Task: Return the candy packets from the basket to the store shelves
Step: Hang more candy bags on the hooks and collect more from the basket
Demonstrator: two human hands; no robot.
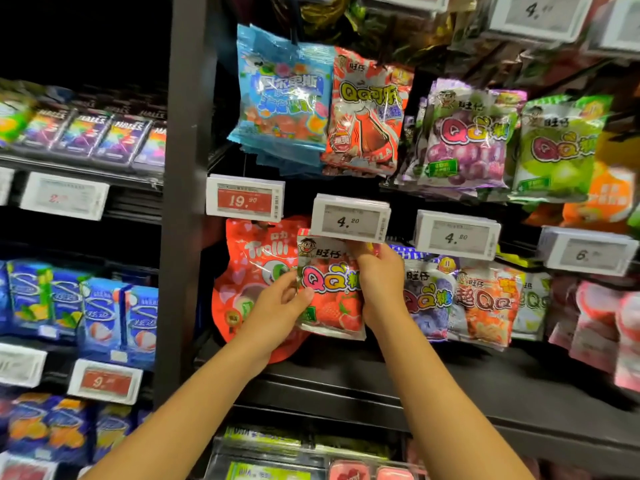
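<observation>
I have both hands on one glossy red-and-white strawberry gummy packet (330, 289), held upright against the hanging display, its long axis running twelve to six. My left hand (278, 304) pinches the packet's lower left edge, thumb on the front face, at about eight o'clock from its middle. My right hand (379, 284) grips the right side at about three o'clock, fingers curled up toward the top corner. The packet's header sits just under the white 4.20 price tag (349, 221), which covers the hook I judge it has to go on; I cannot see the hook or the hang hole. So the move turns on that top edge: the peg lies at twelve o'clock from my hands, behind the tag, and my right hand is nearer to it. The big red Trolli pouch (249, 271) hangs just beside at nine o'clock, partly overlapped; the purple grape gummy packet (427, 299) hangs at three o'clock. The basket is out of view.
</observation>
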